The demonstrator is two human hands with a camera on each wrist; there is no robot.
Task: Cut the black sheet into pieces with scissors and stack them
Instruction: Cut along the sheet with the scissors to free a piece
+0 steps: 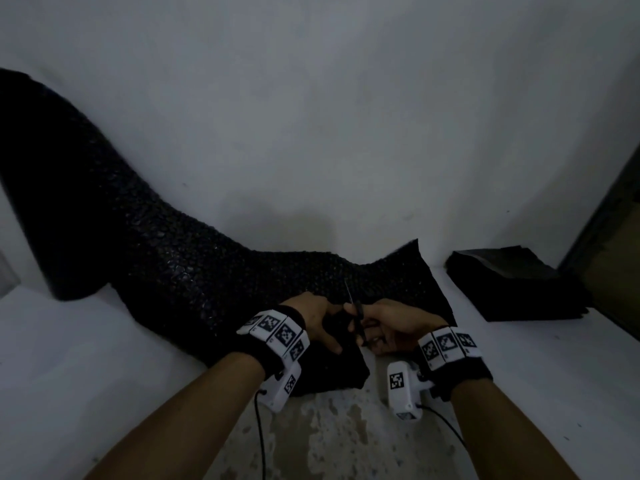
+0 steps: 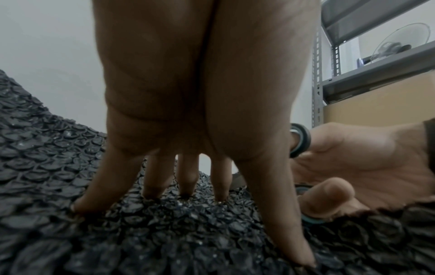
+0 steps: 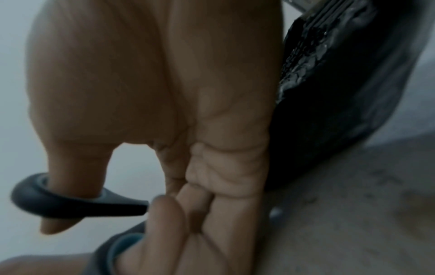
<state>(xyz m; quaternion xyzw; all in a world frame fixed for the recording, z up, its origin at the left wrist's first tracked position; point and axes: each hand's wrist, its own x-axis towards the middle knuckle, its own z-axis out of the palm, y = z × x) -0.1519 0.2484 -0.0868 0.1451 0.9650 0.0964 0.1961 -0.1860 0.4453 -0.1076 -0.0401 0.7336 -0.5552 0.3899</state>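
Note:
A long black bubble-textured sheet (image 1: pixel 166 258) runs from the far left down to the near middle of the white table (image 1: pixel 104 341). My left hand (image 1: pixel 322 323) presses the sheet (image 2: pixel 117 232) flat with spread, straight fingertips (image 2: pixel 186 188). My right hand (image 1: pixel 384 327) holds dark scissors (image 1: pixel 356 313), thumb and fingers through the handle loops (image 3: pixel 70 202). The blades point away into the sheet, right beside my left hand. A stack of cut black pieces (image 1: pixel 512 282) lies at the right.
A white wall (image 1: pixel 311 116) rises behind the table. A metal shelf rack (image 2: pixel 367 74) with a cardboard box (image 2: pixel 376 108) stands at the right. The table's near edge shows a stained floor (image 1: pixel 329 438) below. White tabletop (image 1: pixel 554 358) lies between the hands and the stack.

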